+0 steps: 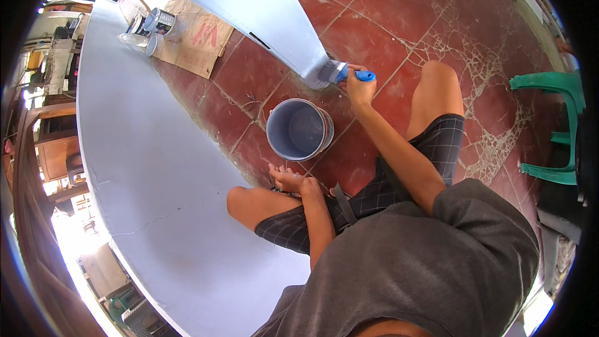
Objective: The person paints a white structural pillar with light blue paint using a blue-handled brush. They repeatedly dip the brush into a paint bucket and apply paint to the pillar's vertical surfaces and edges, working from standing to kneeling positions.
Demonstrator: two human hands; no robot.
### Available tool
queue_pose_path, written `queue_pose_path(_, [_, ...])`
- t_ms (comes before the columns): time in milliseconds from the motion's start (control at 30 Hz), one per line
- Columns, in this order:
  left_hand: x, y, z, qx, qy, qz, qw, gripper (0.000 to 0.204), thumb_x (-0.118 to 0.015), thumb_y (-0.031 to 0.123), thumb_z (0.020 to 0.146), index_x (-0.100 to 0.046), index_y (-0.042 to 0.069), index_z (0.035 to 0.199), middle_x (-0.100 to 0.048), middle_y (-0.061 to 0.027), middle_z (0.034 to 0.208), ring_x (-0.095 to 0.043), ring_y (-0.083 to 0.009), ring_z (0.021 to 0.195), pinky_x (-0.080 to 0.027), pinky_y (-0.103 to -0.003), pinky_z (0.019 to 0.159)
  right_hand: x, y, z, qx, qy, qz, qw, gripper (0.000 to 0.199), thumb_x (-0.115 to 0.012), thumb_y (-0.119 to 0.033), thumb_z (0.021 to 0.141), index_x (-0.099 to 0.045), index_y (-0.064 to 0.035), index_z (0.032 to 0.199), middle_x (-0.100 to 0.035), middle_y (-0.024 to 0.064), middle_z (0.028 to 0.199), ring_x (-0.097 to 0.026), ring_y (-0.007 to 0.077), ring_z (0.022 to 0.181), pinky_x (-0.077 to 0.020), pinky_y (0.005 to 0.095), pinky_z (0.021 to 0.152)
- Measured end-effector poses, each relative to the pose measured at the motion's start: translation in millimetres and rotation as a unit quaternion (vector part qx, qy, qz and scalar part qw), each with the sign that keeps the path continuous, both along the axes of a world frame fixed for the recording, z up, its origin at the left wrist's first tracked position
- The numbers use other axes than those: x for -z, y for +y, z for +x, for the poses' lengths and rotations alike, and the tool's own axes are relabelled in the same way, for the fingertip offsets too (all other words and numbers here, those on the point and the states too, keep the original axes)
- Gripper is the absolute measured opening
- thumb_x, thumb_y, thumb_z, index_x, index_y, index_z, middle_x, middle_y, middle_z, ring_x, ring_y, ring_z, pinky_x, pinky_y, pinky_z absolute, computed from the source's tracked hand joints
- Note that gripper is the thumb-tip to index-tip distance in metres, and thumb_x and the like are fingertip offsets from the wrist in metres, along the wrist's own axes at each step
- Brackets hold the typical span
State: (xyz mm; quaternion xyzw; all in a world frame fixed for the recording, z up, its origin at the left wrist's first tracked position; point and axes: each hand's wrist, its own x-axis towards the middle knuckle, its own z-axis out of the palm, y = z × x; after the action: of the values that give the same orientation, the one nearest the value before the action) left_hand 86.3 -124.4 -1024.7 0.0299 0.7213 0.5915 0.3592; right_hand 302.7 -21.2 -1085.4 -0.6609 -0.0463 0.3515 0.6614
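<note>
The right hand (360, 88) curls around the brush (342, 73), which touches the pale blue wall (274, 12) at its bottom corner. The left hand (288, 179), half open, looks empty beside the bucket (329, 128). A careless bump could tip the bucket.

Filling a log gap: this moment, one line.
right hand: holds blue-handled paintbrush against pale-blue panel; left hand: empty, near round bluish-grey bucket; bucket: on red tiles

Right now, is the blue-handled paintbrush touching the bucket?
Apart. The head view shows red tiled floor between the paintbrush, gripped in the right hand, and the bucket.
</note>
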Motion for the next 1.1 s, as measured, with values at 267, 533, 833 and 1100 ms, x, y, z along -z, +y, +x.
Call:
queue_pose_path(267, [-4, 3, 14, -0.007, 0.0, 0.051, 0.999, 0.066, -0.054, 0.046, 0.093, -0.051, 0.0, 0.14, -0.043, -0.0287, 0.147, -0.044, -0.0352, 0.137, -0.034, -0.039, 0.112, -126, -41, 7, -0.047, 0.139, 0.241, 0.959, 0.025, -0.059, -0.014, 0.1, -0.062, 0.0001, 0.12, -0.069, 0.017, 0.107, -0.072, 0.0269, 0.093, -0.0602, 0.0369, 0.083])
queue_pose_path(533, [20, -5, -4, 0.01, 0.011, 0.05, 0.999, 0.068, -0.058, 0.045, 0.091, -0.051, -0.002, 0.14, -0.042, -0.0297, 0.148, -0.042, -0.0384, 0.14, -0.035, -0.039, 0.111, -62, -46, -17, -0.048, 0.101, 0.22, 0.969, 0.027, -0.059, -0.016, 0.101, -0.059, 0.0009, 0.123, -0.068, 0.017, 0.112, -0.071, 0.0277, 0.099, -0.0583, 0.0385, 0.089])
queue_pose_path(833, [38, -9, -28, 0.036, -0.005, 0.002, 0.999, 0.085, -0.056, 0.057, 0.085, -0.041, 0.006, 0.151, -0.033, -0.0188, 0.159, -0.036, -0.0344, 0.145, -0.032, -0.037, 0.11, -35, -29, -38, -0.012, 0.086, 0.181, 0.98, 0.023, -0.059, -0.016, 0.102, -0.064, -0.0033, 0.12, -0.068, 0.0116, 0.106, -0.072, 0.023, 0.091, -0.0592, 0.033, 0.078])
queue_pose_path(1100, [19, -1, -2, 0.011, 0.041, 0.058, 0.997, 0.064, -0.055, 0.044, 0.092, -0.054, -0.002, 0.137, -0.043, -0.03, 0.147, -0.044, -0.0364, 0.137, -0.034, -0.041, 0.113, -2, -19, -17, 0.005, -0.08, 0.06, 0.995, 0.017, -0.063, -0.011, 0.096, -0.074, -0.006, 0.107, -0.071, 0.0049, 0.082, -0.065, 0.0094, 0.072, -0.0513, 0.0237, 0.064])
